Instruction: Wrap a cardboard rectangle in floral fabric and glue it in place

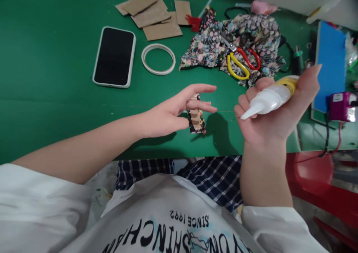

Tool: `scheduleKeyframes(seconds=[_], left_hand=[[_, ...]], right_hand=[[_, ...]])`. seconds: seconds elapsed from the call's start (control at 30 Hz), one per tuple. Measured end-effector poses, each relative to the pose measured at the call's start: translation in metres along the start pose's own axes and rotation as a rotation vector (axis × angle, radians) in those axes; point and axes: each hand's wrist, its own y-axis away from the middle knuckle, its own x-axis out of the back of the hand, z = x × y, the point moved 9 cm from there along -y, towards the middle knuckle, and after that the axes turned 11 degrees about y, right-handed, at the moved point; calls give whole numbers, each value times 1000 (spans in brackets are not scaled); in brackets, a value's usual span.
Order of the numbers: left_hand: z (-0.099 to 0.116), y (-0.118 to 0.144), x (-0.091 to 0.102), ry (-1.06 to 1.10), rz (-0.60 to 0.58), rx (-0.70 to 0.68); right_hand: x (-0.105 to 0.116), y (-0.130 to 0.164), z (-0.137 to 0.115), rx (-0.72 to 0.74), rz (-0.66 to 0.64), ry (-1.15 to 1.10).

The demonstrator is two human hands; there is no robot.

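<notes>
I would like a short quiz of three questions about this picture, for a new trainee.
1. True or false: the right hand holds a glue bottle.
2. What does the left hand pinch?
A. a small fabric-wrapped piece
B. the phone
C. the tape ring
3. What lies on the floral fabric?

Key:
1. true
2. A
3. the scissors

Your right hand [275, 113] grips a white glue bottle [272, 96] with a yellow label, tilted with its nozzle pointing left and down, while your left hand [172, 111] pinches a small fabric-wrapped cardboard piece [196, 119] upright just above the near green table edge.
</notes>
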Motion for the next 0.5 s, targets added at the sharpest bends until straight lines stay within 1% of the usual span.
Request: scheduleKeyframes(seconds=[0.13, 0.2, 0.27, 0.37, 0.5], left_hand=[[-10, -3, -20, 183, -95, 65], [-14, -1, -24, 227, -106, 93], [-18, 3, -24, 219, -98, 116], [-21, 13, -16, 106, -64, 152], [-25, 28, -2, -192, -3, 187]], right_hand=[[0, -3, 2, 9, 1, -6], [2, -5, 5, 7, 1, 2], [6, -8, 8, 7, 2, 24], [13, -13, 11, 28, 8, 105], [21, -16, 16, 66, 67, 174]])
